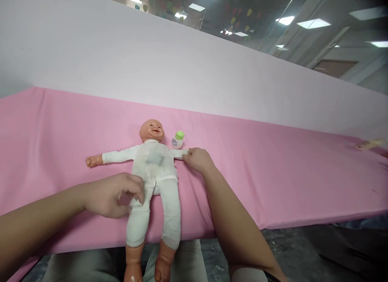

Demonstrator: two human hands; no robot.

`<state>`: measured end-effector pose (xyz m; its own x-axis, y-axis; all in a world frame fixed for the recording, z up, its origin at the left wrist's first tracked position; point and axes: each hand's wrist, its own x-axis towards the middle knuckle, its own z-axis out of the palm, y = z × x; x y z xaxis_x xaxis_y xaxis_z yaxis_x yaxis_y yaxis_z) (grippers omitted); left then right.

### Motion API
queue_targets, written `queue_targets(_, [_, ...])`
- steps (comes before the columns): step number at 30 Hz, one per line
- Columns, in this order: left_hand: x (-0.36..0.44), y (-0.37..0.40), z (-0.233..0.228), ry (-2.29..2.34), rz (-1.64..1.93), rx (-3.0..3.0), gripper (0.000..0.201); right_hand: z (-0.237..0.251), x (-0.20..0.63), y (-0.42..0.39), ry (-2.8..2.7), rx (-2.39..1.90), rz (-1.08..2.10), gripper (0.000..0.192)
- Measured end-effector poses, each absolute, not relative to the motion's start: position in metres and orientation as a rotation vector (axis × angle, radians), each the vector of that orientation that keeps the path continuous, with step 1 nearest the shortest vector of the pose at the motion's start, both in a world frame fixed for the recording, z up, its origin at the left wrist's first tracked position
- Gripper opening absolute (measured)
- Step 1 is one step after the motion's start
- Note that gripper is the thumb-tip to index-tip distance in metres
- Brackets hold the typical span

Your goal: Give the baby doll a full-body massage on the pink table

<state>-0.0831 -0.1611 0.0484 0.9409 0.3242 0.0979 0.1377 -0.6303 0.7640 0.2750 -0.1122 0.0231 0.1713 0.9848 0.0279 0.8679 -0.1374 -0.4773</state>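
A baby doll point(154, 163) with a white cloth body lies on its back on the pink-covered table point(242, 177). Its brown feet stick out past the front edge. My right hand point(198, 159) is closed around the end of the doll's arm on the right, hiding the doll's hand there. Over the doll's thigh on the left hovers my left hand point(113, 195), fingers curved with a gap between thumb and fingertips. Whether those fingertips touch the cloth I cannot tell. Beside the doll's head, close to my right hand, stands a small clear bottle point(177, 140) with a green cap.
A white wall panel point(194, 80) runs along the table's back, with glass above it reflecting ceiling lights. At the far right edge lies a pale yellowish item point(370, 144), too blurred to name. My legs are under the front edge.
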Motion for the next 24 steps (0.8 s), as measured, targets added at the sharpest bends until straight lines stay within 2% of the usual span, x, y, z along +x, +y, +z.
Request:
queue_targets(2, [-0.086,-0.150,0.043,0.445,0.357,2.194,0.028,0.025,0.261,-0.120,-1.868,-1.919,0.452,0.024])
queue_targets(5, [-0.085,-0.132,0.026,0.914,0.648,2.243,0.030,0.018,0.235,-0.130,-1.929,-1.572,0.571,0.008])
queue_targets(11, [-0.086,-0.108,0.010,1.461,0.661,2.267,0.049,-0.003,0.200,-0.140,-1.992,-1.346,0.529,0.036])
queue_targets(17, [-0.086,-0.104,0.003,1.610,0.578,2.293,0.061,-0.007,0.186,-0.164,-2.277,-1.243,0.126,0.065])
queue_targets(21, [-0.088,-0.102,-0.004,1.643,0.596,2.314,0.069,-0.006,0.177,-0.183,-2.468,-1.017,-0.020,0.091])
queue_targets(24, [-0.091,-0.097,-0.009,1.645,0.573,2.363,0.082,-0.001,0.169,-0.193,-2.586,-0.679,-0.058,0.083])
